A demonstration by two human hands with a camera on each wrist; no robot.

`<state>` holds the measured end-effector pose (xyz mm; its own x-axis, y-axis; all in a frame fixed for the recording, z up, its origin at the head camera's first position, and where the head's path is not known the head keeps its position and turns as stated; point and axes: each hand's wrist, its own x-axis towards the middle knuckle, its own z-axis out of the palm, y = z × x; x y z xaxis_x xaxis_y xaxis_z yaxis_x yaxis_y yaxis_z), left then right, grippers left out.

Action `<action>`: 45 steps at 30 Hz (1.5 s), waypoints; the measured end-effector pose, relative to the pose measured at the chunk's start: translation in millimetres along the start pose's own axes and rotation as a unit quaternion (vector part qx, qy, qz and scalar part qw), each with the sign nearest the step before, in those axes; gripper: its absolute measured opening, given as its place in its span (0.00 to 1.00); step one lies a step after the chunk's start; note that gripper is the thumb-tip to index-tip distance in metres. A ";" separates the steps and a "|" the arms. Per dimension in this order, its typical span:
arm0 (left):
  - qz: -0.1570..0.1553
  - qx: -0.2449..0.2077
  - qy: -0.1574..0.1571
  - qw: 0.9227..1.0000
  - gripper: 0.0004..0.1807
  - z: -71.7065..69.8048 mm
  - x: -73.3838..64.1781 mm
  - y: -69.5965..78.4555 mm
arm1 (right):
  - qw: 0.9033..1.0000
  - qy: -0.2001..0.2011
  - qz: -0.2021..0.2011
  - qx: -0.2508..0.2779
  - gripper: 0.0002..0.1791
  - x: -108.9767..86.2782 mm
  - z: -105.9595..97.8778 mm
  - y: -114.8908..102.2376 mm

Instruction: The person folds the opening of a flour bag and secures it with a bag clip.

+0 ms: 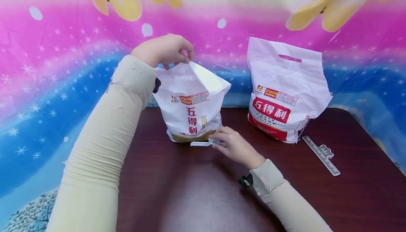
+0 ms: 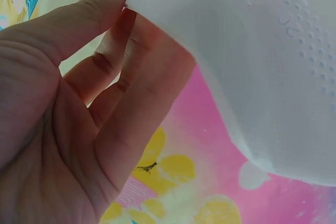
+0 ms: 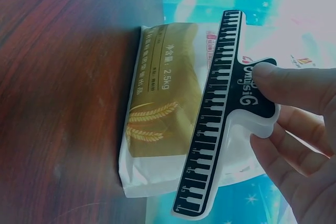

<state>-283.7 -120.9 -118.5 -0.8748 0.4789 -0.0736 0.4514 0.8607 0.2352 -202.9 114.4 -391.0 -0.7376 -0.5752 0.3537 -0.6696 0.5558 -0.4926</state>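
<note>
A white flour bag (image 1: 168, 98) with red lettering and a gold lower band stands on the table, its top edge loose. My left hand (image 1: 165, 50) pinches that top edge between thumb and fingers; the left wrist view shows the thumb on the white fabric (image 2: 220, 72). Low in front of the bag, my right hand (image 1: 236, 147) holds a long clip (image 3: 215, 108) by its handle, thumb on one side and fingers on the other. Black-and-white piano keys and the word "Music" are printed on the clip.
To the right stands a second white flour bag (image 1: 304, 94) with a red label and a slot handle. Beside it a similar piano-key clip (image 1: 321, 156) lies on the dark wooden table (image 1: 177, 189). A colourful patterned cloth (image 1: 222, 45) hangs behind the table.
</note>
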 end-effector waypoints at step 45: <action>0.010 0.027 -0.001 1.000 0.12 2.5 -4.7 -2.7 | 0.988 0.141 -0.049 -0.034 0.21 3.1 -23.8 -14.3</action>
<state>-280.4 -125.0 -121.2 -0.8649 0.4969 -0.0713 0.4782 0.8588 0.1840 -197.7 118.9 -363.9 -0.6578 -0.4436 0.6087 -0.7359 0.5505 -0.3942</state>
